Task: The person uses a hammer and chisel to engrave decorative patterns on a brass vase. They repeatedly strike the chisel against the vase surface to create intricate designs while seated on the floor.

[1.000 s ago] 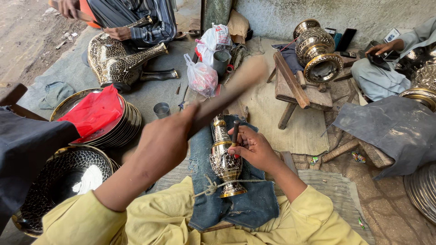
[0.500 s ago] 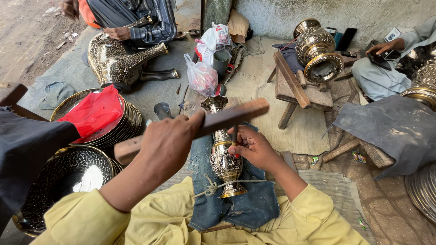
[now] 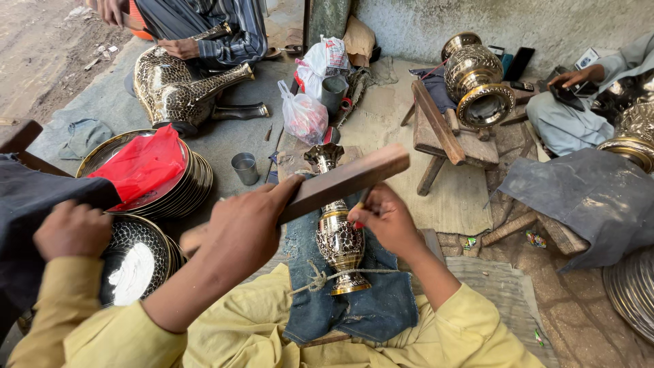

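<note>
An engraved brass vase [image 3: 338,240] stands upright on a blue denim cloth [image 3: 371,310] over my lap, with a cord [image 3: 320,279] tied round its foot. My left hand [image 3: 240,228] grips a flat wooden bat [image 3: 344,182], which slants across in front of the vase's neck. My right hand [image 3: 387,219] pinches a small red-handled tool [image 3: 356,217] against the vase's shoulder. The bat's far end hangs just above that hand.
Stacked brass plates under a red cloth [image 3: 146,163] and a dark engraved plate [image 3: 139,255] lie left. Another fist in a yellow sleeve [image 3: 68,228] rests on dark cloth. A steel cup [image 3: 244,168], plastic bags [image 3: 303,116], a wooden stool [image 3: 443,136] and big brass vessels [image 3: 477,85] lie ahead. People sit around.
The wooden bat has swung down from a raised, blurred position to lie across the vase's neck near my right hand. The vase and right hand stay put. A fist has appeared at left.
</note>
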